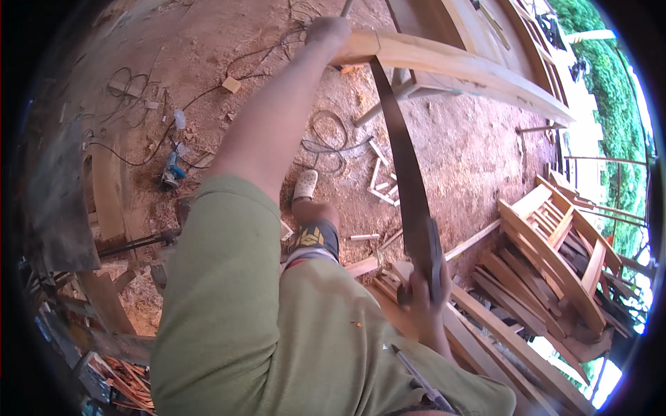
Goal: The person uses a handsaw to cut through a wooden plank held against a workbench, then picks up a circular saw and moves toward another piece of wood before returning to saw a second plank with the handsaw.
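Note:
My right hand is closed round the dark handle of a handsaw. The saw's long blade points away from me, and its tip meets the edge of a thick wooden board close to a line across the wood. My left arm reaches far forward, and my left hand grips the near-left end of that board, just left of the blade tip. Part of the left hand's fingers is hidden behind the wrist. The board lies across a wooden support and runs off to the right.
Sawdust covers the ground, with loose cables and a small wood block. A blue power tool lies at the left. Stacked timber and a wooden frame fill the right side. My shoe stands below the board.

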The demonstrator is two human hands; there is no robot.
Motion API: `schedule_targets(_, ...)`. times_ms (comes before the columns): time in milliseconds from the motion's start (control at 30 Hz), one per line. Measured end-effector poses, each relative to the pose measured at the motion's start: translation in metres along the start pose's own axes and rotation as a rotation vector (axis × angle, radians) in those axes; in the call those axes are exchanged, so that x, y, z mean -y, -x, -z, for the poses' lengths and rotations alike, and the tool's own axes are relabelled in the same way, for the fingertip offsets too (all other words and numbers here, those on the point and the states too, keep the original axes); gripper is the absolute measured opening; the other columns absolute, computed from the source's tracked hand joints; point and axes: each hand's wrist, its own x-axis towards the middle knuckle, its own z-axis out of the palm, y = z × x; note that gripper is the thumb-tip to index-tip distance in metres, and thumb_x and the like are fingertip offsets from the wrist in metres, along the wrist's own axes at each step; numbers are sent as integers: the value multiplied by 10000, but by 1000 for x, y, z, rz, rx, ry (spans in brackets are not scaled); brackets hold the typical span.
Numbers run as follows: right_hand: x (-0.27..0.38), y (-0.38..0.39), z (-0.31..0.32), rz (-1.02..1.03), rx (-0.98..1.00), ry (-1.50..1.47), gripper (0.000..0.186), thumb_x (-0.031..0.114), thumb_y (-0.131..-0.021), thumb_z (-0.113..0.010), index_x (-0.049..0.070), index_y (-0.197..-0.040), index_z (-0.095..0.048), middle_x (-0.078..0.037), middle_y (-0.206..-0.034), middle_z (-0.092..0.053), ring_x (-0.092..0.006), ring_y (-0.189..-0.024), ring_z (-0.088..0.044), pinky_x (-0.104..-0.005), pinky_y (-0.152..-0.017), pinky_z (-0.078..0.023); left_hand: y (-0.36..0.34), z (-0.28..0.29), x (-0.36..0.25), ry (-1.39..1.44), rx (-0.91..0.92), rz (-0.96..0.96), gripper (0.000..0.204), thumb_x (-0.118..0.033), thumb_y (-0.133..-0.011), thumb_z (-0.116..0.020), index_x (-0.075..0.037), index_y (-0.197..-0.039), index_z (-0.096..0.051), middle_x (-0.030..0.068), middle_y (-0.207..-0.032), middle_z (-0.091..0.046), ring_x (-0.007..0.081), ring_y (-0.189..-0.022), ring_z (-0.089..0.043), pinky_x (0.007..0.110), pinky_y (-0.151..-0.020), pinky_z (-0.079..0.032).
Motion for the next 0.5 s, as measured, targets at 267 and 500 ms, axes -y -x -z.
schedule_targets(267,101,-260,-93,156,27,24,306,215,-929,-627,27,-1168,-653,-63,-806,-639,-130,-733,-603,-311,-648,-491,-17,-27,3,-31,-26,-10,518,-401,-902,-547,5,-1181,-706,245,-1272,-661,362,-1207,-636,418,-1030,-493)
schedule_targets(500,-21,-67,-31,133,56,-36,553,30,-920,-540,-13,-1464,-450,-54,-939,-642,-55,-657,-537,-229,-538,-423,-62,-31,40,-1,-103,-17,527,-382,-898,-510,55,-1118,-706,304,-1221,-659,395,-1168,-649,454,-996,-506)
